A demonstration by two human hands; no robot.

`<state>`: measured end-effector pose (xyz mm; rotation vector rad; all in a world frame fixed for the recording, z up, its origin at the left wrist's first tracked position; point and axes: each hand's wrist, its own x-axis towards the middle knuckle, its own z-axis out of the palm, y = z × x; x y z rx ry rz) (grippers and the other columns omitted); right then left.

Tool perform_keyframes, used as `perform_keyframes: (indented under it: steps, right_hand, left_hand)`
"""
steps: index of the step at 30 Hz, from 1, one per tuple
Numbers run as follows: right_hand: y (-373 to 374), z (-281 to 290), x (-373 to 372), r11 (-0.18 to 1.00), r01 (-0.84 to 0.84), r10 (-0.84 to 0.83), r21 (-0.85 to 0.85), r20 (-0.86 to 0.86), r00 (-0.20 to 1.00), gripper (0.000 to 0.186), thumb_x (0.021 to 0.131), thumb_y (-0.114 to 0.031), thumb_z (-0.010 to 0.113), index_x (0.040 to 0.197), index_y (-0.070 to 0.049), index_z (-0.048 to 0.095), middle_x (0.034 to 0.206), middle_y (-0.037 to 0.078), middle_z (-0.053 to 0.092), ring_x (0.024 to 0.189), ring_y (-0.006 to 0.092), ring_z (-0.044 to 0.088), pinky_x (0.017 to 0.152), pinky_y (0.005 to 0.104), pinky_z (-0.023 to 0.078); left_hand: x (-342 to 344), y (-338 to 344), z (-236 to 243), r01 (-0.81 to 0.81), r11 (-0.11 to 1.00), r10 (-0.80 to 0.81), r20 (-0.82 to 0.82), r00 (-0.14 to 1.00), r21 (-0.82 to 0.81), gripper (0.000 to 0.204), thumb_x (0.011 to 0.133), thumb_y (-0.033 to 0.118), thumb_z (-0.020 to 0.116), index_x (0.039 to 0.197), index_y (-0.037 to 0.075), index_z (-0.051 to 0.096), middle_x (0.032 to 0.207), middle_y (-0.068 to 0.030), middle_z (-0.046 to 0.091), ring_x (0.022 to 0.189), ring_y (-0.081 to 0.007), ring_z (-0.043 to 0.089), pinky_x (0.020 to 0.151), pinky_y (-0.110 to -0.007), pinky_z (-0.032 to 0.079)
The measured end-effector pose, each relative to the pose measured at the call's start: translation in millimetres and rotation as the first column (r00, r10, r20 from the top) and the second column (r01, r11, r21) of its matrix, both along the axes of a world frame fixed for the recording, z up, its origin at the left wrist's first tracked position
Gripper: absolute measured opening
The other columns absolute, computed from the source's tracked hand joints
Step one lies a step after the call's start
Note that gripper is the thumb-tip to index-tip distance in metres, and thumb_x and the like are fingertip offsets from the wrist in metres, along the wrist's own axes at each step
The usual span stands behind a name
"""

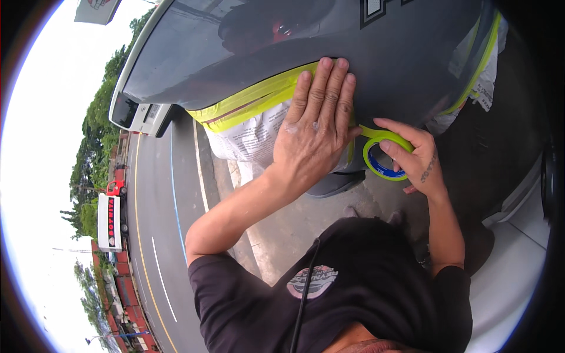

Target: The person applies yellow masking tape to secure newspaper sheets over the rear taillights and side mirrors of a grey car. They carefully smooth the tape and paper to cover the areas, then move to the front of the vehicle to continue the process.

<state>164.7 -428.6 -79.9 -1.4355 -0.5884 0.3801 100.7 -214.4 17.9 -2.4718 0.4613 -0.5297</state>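
Observation:
A dark grey vehicle panel [400,65] curves across the top of the view, with a strip of yellow-green masking tape [253,97] along its lower edge. Printed newspaper [250,138] hangs below that strip. My left hand [315,129] lies flat over the tape and panel edge, fingers stretched out and its thumb near the loose tape end. Just to its right, my right hand [415,150] grips a roll of yellow-green masking tape [382,170] with a blue core. A short length of tape runs from the roll toward my left hand, which hides where it ends.
More taped newspaper [485,88] covers an edge at the far right. A white car [512,270] stands at the lower right. On the left runs a road [170,235] with a white truck [110,223] and a white vehicle [150,120]. Concrete pavement [282,235] lies beneath me.

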Motion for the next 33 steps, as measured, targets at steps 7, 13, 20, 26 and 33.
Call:
perform_keyframes:
  steps: [7,13,20,26,33]
  right_hand:
    - [-1,11,-14,0.999,0.05,-0.048,-0.003,0.245,0.968,0.04,0.094,-0.007,0.069,0.133,0.001,0.071,0.099,0.009,0.072,0.072,0.0137,0.061,0.071,0.0272,0.05]
    - [5,44,-17,0.998,-0.048,0.02,0.038,0.547,0.837,0.044,0.088,0.001,0.065,0.131,0.005,0.069,0.095,0.012,0.071,0.071,0.0185,0.063,0.068,0.0281,0.05]
    - [42,71,-22,0.982,-0.101,-0.054,0.16,0.748,0.661,0.049,0.084,0.006,0.069,0.133,0.005,0.067,0.097,0.017,0.074,0.078,0.0242,0.071,0.071,0.0325,0.055]
    - [57,93,-31,0.987,-0.122,-0.037,0.1,0.9,0.434,0.053,0.077,0.009,0.075,0.129,0.005,0.068,0.097,0.017,0.074,0.073,0.0293,0.072,0.063,0.0361,0.057]
    - [71,118,-38,0.996,-0.082,-0.013,0.034,0.97,0.242,0.052,0.074,0.008,0.077,0.125,0.002,0.072,0.09,0.012,0.07,0.069,0.0263,0.069,0.061,0.0357,0.058]
  left_hand:
    - [-56,32,8,-0.126,0.958,0.166,0.139,0.976,-0.257,0.084,0.102,0.052,0.06,0.156,-0.011,0.045,0.168,-0.0296,0.035,0.16,-0.0466,0.027,0.13,-0.06,0.016]
    - [-83,71,1,-0.089,0.919,0.223,0.319,0.921,-0.384,0.077,0.107,0.049,0.055,0.157,-0.008,0.044,0.169,-0.0269,0.036,0.16,-0.0454,0.027,0.13,-0.061,0.014]
    - [-79,88,-9,0.184,0.732,0.199,0.464,0.863,-0.656,0.057,0.106,0.029,0.064,0.153,-0.001,0.054,0.156,-0.0284,0.05,0.146,-0.0402,0.046,0.122,-0.055,0.031]
    - [-109,33,-3,0.256,-0.122,0.053,0.251,0.967,-0.959,0.038,0.088,0.01,0.087,0.121,-0.003,0.074,0.102,-0.0084,0.069,0.079,-0.0125,0.065,0.071,-0.027,0.051]
    - [-102,45,2,0.417,-0.236,0.154,0.39,0.908,-0.877,0.009,0.095,0.004,0.081,0.094,-0.002,0.075,0.081,-0.0005,0.067,0.071,-0.004,0.056,0.063,-0.021,0.042]
